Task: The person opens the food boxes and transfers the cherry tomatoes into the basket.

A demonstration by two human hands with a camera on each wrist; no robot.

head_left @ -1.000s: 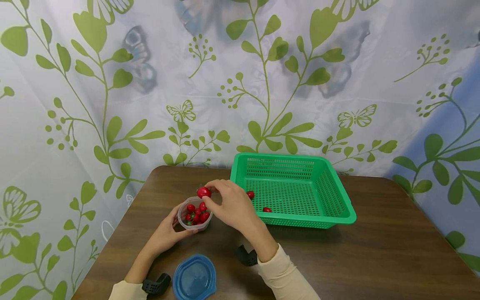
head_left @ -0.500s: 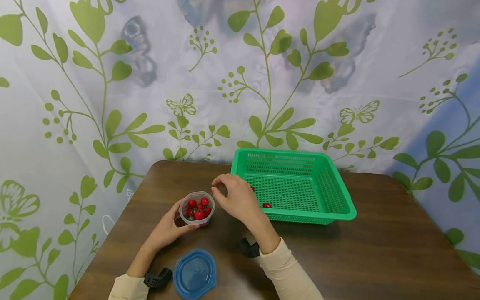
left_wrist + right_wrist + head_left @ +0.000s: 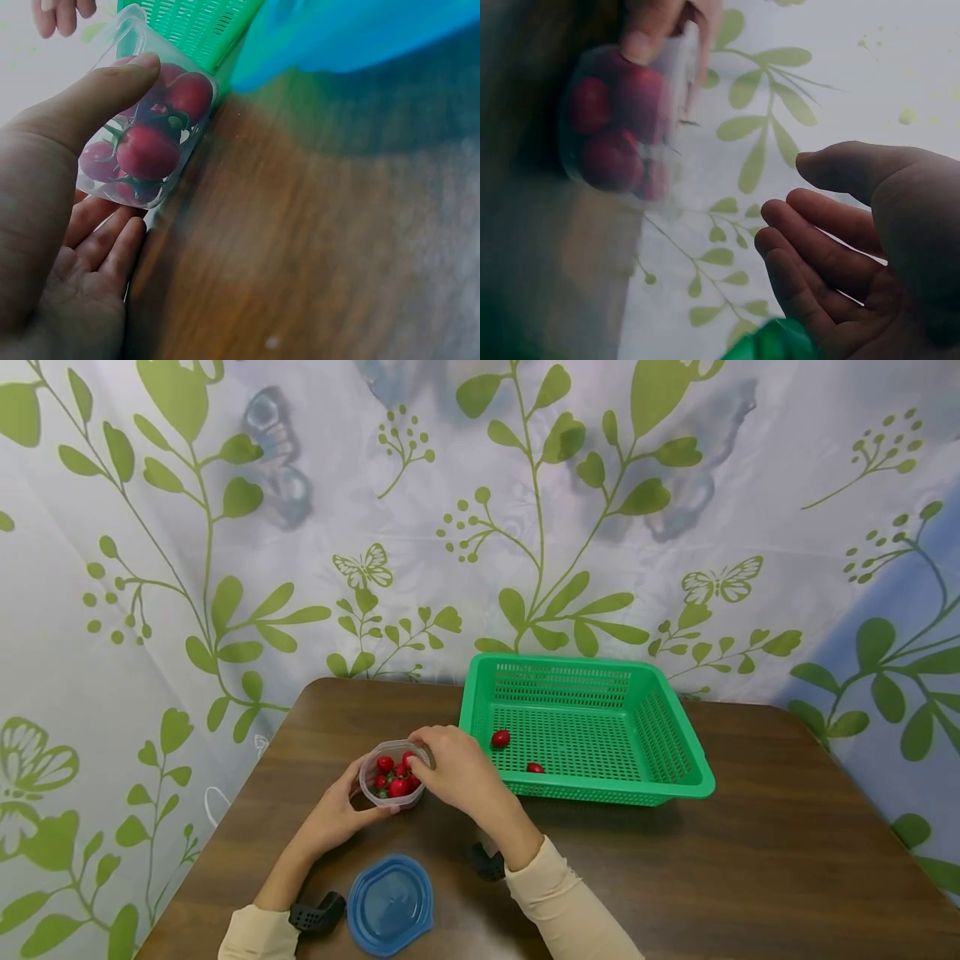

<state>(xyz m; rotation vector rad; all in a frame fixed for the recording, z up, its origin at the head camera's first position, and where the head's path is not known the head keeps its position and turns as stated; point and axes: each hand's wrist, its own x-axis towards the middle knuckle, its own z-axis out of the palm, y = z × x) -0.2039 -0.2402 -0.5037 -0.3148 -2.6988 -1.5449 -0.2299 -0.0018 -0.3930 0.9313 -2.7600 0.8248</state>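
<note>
A small clear plastic container (image 3: 390, 746) stands at the left of the wooden table, with several red cherry tomatoes (image 3: 398, 787) inside. My left hand (image 3: 335, 814) holds it, thumb on one wall and fingers around the other side; green stems show through the wall in the left wrist view. My right hand (image 3: 456, 770) overlaps the container's right rim in the head view. Its fingers are loosely bent with nothing between them in the right wrist view. Two more tomatoes, one at the left (image 3: 500, 739) and another near the front (image 3: 535, 767), lie in the green basket (image 3: 592, 787).
The perforated basket sits at the back of the table, right of the container. A blue lid (image 3: 390, 904) lies in front of the container, between the forearms. Behind the table hangs a leaf-patterned curtain (image 3: 360, 477).
A second ago my right hand pinched a tomato above the container. It let the tomato go into the container, drew back right, then came over the rim again. My left hand kept its hold.
</note>
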